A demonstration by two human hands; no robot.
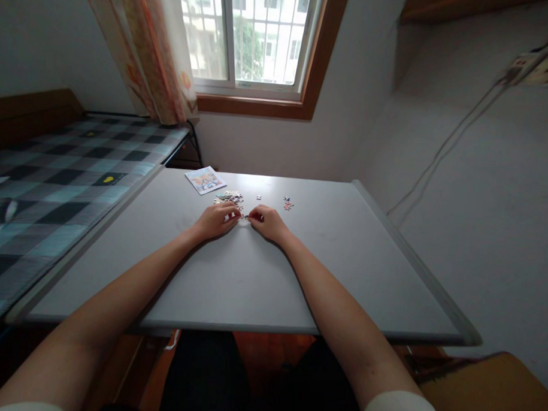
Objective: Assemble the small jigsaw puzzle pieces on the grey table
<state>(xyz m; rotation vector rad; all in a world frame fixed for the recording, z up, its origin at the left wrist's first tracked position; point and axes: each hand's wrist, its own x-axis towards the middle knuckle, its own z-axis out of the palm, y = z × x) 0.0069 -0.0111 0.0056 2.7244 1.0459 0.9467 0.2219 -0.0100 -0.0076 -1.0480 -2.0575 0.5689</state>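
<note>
Both my hands rest on a grey table (240,272), fingertips nearly meeting. My left hand (217,220) has its fingers curled and pinched on small jigsaw pieces (243,217) that lie between the two hands. My right hand (267,221) is also closed in a pinch on the same small pieces. Just beyond the left hand lies a loose pile of jigsaw pieces (229,197). A few joined pieces (287,204) sit to the right of the pile, and a single piece (258,197) lies between them.
A picture card (205,180) lies at the table's far edge. A bed with a checked cover (53,183) adjoins the table on the left. Behind are a window (250,38) and curtain (152,60). A wall (480,180) runs along the right.
</note>
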